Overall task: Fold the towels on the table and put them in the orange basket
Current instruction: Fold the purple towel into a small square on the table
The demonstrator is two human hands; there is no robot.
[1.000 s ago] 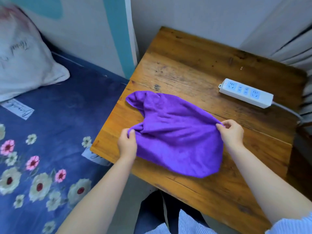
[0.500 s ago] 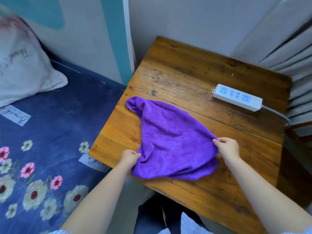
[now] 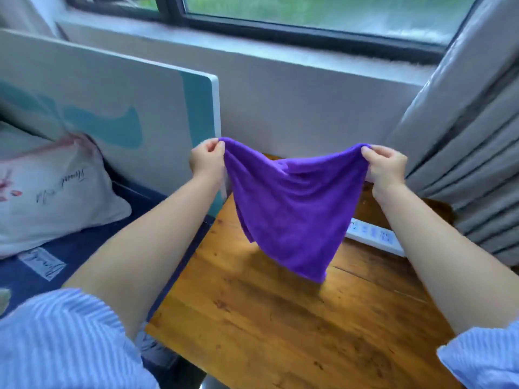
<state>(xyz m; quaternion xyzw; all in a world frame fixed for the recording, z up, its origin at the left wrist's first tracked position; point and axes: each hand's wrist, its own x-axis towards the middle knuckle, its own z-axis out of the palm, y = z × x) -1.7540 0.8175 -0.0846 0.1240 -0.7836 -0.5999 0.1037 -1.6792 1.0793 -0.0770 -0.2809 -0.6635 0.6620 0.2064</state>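
Note:
A purple towel (image 3: 292,209) hangs in the air above the wooden table (image 3: 280,332), sagging in the middle with one corner pointing down. My left hand (image 3: 206,160) pinches its upper left corner. My right hand (image 3: 386,165) pinches its upper right corner. Both hands are raised at about the same height, in front of the wall below the window. The orange basket is not in view.
A white power strip (image 3: 376,240) lies on the table's right side, partly behind the towel. A grey curtain (image 3: 471,153) hangs at the right. To the left are a bed with a white pillow (image 3: 56,192) and a white and teal headboard (image 3: 112,113).
Both hands have lifted the towel off the table and hold it spread in the air. The view has tilted up, so the window now shows.

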